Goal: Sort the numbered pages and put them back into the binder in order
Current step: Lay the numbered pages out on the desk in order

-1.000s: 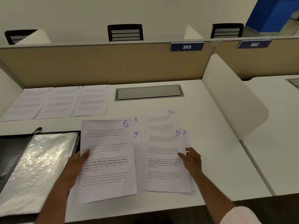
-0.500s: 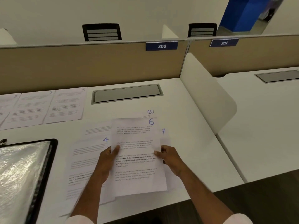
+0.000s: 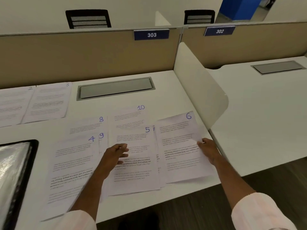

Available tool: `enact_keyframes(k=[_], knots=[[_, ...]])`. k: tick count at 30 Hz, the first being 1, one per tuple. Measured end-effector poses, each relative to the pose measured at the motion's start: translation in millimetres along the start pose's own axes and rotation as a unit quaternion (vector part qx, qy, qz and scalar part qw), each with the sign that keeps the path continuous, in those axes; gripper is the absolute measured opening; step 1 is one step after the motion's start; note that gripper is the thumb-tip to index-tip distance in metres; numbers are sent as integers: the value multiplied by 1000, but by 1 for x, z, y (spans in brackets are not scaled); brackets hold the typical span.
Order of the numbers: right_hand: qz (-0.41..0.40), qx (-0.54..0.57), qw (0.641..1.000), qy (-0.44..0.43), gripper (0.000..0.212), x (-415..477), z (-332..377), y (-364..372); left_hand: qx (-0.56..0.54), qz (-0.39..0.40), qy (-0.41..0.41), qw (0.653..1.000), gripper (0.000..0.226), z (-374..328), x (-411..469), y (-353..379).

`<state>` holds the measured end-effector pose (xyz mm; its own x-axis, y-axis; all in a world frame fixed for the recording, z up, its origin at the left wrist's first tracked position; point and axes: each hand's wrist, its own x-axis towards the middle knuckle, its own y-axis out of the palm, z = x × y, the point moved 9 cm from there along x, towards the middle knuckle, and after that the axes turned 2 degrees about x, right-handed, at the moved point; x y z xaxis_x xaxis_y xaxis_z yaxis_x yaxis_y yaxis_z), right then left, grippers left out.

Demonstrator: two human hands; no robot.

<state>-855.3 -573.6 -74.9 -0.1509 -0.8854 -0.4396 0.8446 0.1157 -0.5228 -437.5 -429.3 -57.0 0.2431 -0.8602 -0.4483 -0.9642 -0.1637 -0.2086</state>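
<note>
While pages litter the white desk, right hand pinches page 6; left hand is loose-fingered.

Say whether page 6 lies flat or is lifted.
Partly lifted: the right hand pinches page 6 at its right edge, and its bowed near edge casts a shadow on the desk.

Page 6 and the other sheets are thin, matt white paper. The binder shows a glossy, crinkled clear plastic sleeve inside a matt black cover. The desk is smooth and white, its cable hatch looks like grey metal, and the partition looks like beige cloth.
</note>
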Motion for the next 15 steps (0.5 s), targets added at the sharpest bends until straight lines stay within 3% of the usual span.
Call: enact_keyframes(k=[10, 15], knots=[[-79, -53, 995, 26, 48, 4, -17, -23, 25, -12, -4, 1000, 27, 21, -3, -1], [-149, -177, 971, -61, 55, -21, 9, 0, 126, -87, 44, 987, 31, 26, -12, -21]])
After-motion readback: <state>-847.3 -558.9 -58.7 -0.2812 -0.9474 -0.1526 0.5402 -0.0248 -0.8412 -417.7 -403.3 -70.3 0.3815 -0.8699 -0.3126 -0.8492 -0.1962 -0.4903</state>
